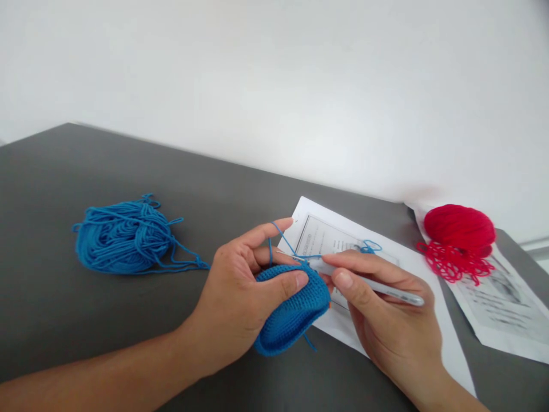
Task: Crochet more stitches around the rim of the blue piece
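1. One dark grey flat table (55,212), with two white printed paper sheets (330,234) on the right.
2. Two hands: left (240,303) pinching the piece, right (390,320) gripping the hook.
3. Two yarn balls: blue oval one (122,237) left, red round one (460,226) far right.
4. One blue crocheted cup-shaped piece (295,309), near middle. Walls look pretty built up; strand's uncut, so I'd say unfinished. Can't tell how much is left.
5. One slim grey-handled metal hook (398,292), tip at the rim.
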Demonstrator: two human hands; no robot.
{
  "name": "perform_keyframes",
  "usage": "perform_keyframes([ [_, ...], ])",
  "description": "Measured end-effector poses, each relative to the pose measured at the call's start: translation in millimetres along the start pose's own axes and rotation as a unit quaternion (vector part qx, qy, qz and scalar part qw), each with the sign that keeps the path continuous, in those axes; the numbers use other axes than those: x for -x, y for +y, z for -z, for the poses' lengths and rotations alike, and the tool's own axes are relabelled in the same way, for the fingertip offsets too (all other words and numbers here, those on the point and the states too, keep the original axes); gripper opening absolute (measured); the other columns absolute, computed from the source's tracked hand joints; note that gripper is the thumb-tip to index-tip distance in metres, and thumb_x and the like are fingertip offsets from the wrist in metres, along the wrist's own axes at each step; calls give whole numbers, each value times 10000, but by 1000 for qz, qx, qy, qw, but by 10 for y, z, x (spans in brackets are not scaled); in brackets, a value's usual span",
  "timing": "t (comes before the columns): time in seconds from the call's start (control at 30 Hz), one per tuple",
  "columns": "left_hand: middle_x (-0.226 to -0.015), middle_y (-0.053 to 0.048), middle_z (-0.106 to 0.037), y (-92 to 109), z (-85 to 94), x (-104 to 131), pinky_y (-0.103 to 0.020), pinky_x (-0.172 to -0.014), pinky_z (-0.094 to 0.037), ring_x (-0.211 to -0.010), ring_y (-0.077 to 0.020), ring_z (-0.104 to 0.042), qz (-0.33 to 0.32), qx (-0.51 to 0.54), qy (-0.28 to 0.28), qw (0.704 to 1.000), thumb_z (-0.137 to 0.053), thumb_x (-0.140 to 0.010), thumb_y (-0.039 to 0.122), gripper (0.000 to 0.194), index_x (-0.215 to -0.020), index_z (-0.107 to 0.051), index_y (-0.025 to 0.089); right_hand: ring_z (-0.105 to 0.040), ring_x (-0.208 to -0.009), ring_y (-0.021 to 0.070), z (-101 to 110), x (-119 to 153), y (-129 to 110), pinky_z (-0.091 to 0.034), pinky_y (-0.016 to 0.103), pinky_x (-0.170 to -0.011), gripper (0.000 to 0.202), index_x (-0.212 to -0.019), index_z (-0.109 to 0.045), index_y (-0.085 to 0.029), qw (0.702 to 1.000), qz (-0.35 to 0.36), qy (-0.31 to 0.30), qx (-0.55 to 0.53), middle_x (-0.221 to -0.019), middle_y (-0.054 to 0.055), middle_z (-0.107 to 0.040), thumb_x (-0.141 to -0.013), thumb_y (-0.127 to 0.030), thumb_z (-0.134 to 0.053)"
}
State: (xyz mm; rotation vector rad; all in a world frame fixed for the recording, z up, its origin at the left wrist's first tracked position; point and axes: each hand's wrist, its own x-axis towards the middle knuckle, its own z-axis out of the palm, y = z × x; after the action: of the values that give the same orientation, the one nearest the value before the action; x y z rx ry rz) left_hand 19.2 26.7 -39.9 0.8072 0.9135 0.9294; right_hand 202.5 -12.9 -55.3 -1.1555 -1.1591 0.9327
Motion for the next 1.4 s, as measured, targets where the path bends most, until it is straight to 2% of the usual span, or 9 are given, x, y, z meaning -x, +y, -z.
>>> perform_keyframes([
  [0.27,-708,15,-816,24,6,-15,-174,-553,-510,-600,-132,-670,8,-12,19,1000,-878,-614,17,854,-1415,-627,177,-719,-591,143,-53,13,-79,-591,211,-499,144,-966,-867,-393,998,19,10,66,-812,5,-808,-826,-390,-898],
  [0.4,-701,13,-802,14,28,-15,-162,-520,-501,-568,-121,-642,23,22,8,999,-889,-617,21,850,-1410,-624,175,-739,-674,176,-47,33,-59,-616,254,-539,230,-1064,-845,-436,987,102,-5,122,-854,-8,-819,-876,-304,-860],
  [0.53,-709,6,-792,14,35,20,-155,-513,-508,-562,-113,-638,28,55,-7,998,-896,-625,16,833,-1403,-640,171,-775,-836,223,33,46,-70,-660,306,-645,399,-1233,-799,-353,942,241,-69,223,-996,30,-823,-884,-162,-829],
  [0.67,-734,-24,-799,11,29,71,-169,-512,-518,-558,-120,-649,23,90,-16,996,-912,-639,38,839,-1425,-640,155,-770,-875,198,86,28,-91,-667,275,-715,352,-1216,-785,-212,893,334,-93,288,-1036,57,-798,-890,-79,-791],
  [0.9,-766,-70,-808,-5,27,104,-197,-542,-522,-569,-144,-686,34,114,-14,993,-959,-702,217,855,-1488,-622,197,-749,-897,147,45,-18,-122,-644,214,-768,280,-1159,-770,-166,887,342,-105,290,-1029,42,-773,-900,-59,-779],
  [1.1,-823,-81,-819,-30,8,133,-187,-568,-530,-593,-127,-682,34,120,-30,992,-920,-769,265,815,-1516,-599,207,-742,-876,143,63,-5,-126,-638,217,-743,289,-1165,-764,-159,881,349,-112,299,-1021,46,-769,-899,-47,-776],
  [1.17,-830,-67,-818,-39,1,140,-170,-554,-523,-594,-118,-671,26,103,-34,994,-916,-770,243,824,-1525,-588,210,-742,-878,144,83,-2,-118,-635,220,-736,298,-1181,-762,-154,878,351,-119,302,-1037,53,-766,-904,-45,-769],
  [1.3,-811,-23,-809,-37,-10,132,-137,-513,-500,-581,-103,-645,15,66,-32,997,-906,-702,70,904,-1530,-577,222,-753,-906,159,121,6,-116,-640,245,-753,309,-1204,-760,-155,869,361,-119,316,-1062,64,-764,-915,-47,-756],
  [1.4,-782,-14,-800,-13,-16,116,-137,-513,-500,-579,-107,-647,21,59,-30,998,-885,-699,41,927,-1547,-550,206,-755,-867,165,125,4,-127,-641,266,-718,299,-1197,-759,-160,871,355,-122,317,-1047,66,-764,-921,-46,-742],
])
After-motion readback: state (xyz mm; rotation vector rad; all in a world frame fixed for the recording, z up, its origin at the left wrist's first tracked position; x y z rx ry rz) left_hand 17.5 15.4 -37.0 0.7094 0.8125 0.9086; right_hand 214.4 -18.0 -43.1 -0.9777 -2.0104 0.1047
